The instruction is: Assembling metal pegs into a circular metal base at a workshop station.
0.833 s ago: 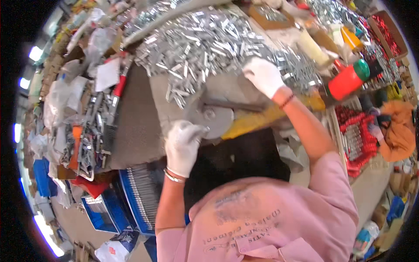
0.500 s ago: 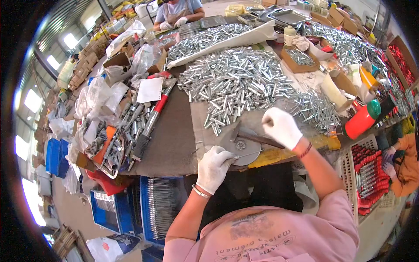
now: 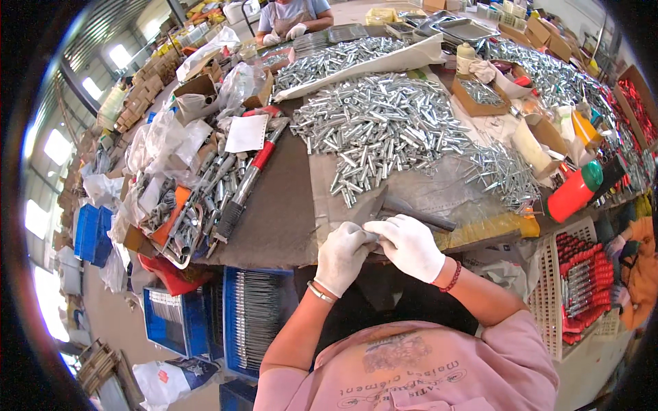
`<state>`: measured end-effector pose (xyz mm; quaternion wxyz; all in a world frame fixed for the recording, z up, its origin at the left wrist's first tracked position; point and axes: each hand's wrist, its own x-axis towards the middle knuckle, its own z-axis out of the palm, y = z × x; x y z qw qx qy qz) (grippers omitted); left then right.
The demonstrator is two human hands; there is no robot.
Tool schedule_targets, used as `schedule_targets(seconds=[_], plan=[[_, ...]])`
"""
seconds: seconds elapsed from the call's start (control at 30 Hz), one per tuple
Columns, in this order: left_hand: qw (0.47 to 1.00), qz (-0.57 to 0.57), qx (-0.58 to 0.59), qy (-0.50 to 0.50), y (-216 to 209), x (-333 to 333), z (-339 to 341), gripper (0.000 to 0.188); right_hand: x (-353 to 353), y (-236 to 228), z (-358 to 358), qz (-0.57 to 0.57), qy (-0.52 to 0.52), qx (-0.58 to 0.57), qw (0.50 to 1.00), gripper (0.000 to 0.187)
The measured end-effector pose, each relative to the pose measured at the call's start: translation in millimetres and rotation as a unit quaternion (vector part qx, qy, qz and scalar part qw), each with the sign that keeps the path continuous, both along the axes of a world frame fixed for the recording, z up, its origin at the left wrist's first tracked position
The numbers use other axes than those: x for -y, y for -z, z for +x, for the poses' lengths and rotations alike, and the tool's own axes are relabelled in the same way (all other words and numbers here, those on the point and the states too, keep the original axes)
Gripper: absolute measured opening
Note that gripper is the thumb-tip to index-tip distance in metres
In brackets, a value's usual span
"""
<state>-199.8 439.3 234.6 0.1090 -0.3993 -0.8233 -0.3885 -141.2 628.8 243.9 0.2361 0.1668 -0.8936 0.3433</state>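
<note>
Moved inward since the earlier frame, the white-gloved right hand (image 3: 413, 248) now meets the white-gloved left hand (image 3: 340, 259) in the head view. Left fingers pinch a small grey piece (image 3: 373, 238), mostly hidden; right fingertips touch there, though whether they grip it I cannot tell. Just beyond the right hand lies a dark hammer-like tool (image 3: 426, 216); farther out spreads a heap of shiny silver metal tubes (image 3: 384, 130).
</note>
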Motion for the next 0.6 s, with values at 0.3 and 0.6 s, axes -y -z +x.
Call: schedule_targets(seconds=[0.3, 0.6], plan=[[1.0, -0.018, 0.002, -0.02, -3.7, -2.2, 4.4, 0.011, 4.3, -19.1, 8.1, 0.158, 0.014, 0.042, 0.986, 0.042], [1.0, -0.026, 0.003, -0.003, 1.6, -0.5, -1.8, 0.005, -65.4, -3.5, 1.6, 0.168, 0.13, 0.067, 0.975, 0.025]])
